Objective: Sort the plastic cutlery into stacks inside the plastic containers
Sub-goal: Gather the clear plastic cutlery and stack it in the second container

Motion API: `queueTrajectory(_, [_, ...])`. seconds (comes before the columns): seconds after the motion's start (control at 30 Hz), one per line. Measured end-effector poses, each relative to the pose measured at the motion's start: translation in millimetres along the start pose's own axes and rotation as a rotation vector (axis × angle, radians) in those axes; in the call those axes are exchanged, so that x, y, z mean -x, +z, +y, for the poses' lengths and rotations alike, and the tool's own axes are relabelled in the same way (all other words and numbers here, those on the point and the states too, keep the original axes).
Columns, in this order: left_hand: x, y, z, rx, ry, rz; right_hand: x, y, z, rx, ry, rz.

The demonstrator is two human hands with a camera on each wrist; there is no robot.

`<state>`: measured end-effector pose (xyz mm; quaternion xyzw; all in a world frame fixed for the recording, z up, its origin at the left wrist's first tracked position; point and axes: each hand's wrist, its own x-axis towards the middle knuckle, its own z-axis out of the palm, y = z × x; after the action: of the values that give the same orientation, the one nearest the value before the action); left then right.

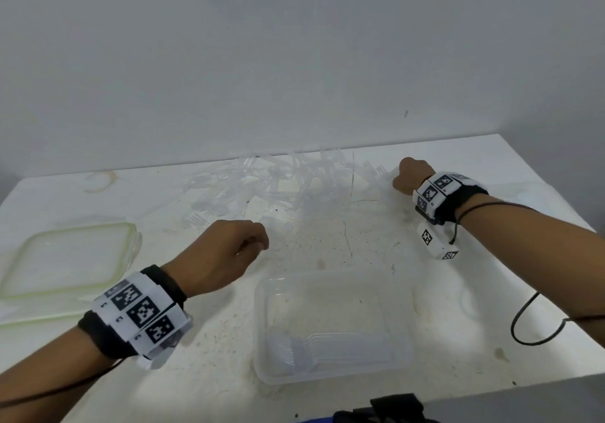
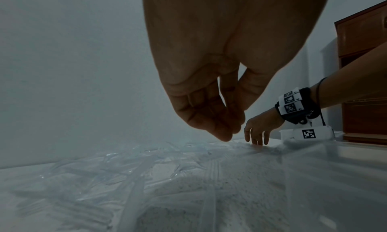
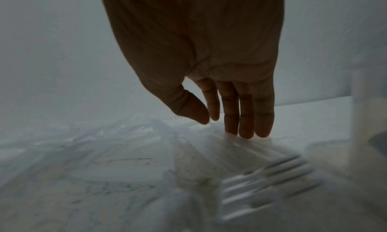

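Where the table (image 1: pixel 360 246) ends at the wall and at the near edge, we list its holdings from left to right. Item one: a green-rimmed lid (image 1: pixel 65 259), flat at the left edge. Item two: our left hand (image 1: pixel 226 252), raised over bare tabletop just before the cutlery pile (image 1: pixel 278 183); in the left wrist view its fingers (image 2: pixel 209 119) curl down with thumb and tips drawn together, and we cannot tell whether anything clear is pinched. Item three: the pile itself, clear forks heaped along the far edge, mid-table. Item four: a clear container (image 1: pixel 330 327) near the front edge, with a small stack of forks (image 1: pixel 314 347) lying along its near wall. Bare surface separates container from pile. Item five: our right hand (image 1: pixel 412 177), reaching to the pile's right end; in the right wrist view its fingers (image 3: pixel 245 118) hang straight, tips on or just over the table, thumb apart, gripping nothing. A black cable (image 1: pixel 530 324) loops by the right edge.
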<state>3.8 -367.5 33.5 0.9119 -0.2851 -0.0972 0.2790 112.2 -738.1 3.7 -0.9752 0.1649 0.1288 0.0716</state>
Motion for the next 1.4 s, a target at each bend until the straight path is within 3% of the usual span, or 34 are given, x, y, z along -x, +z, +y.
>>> queueTrajectory(0.2, [-1, 12, 3, 0.016, 0.001, -0.031, -2, 4, 20, 0.126, -0.085, 0.027])
queueTrajectory(0.47, [-2, 15, 2, 0.025, 0.007, -0.032, -9, 10, -1, 0.1, -0.136, 0.097])
queueTrajectory(0.73, [0, 14, 0, 0.009, 0.0, -0.032, -13, 17, -22, -0.133, -0.066, -0.009])
queueTrajectory(0.93, [-10, 7, 1, -0.049, -0.019, -0.037, 0, 24, -30, -0.044, -0.135, -0.034])
queueTrajectory(1.27, [-54, 3, -45, -0.243, -0.338, -0.04, 9, 23, -42, -0.043, -0.124, -0.001])
queueTrajectory(1.4, [-64, 8, -57, -0.267, -0.384, -0.095, 9, 24, -42, -0.035, -0.118, -0.005])
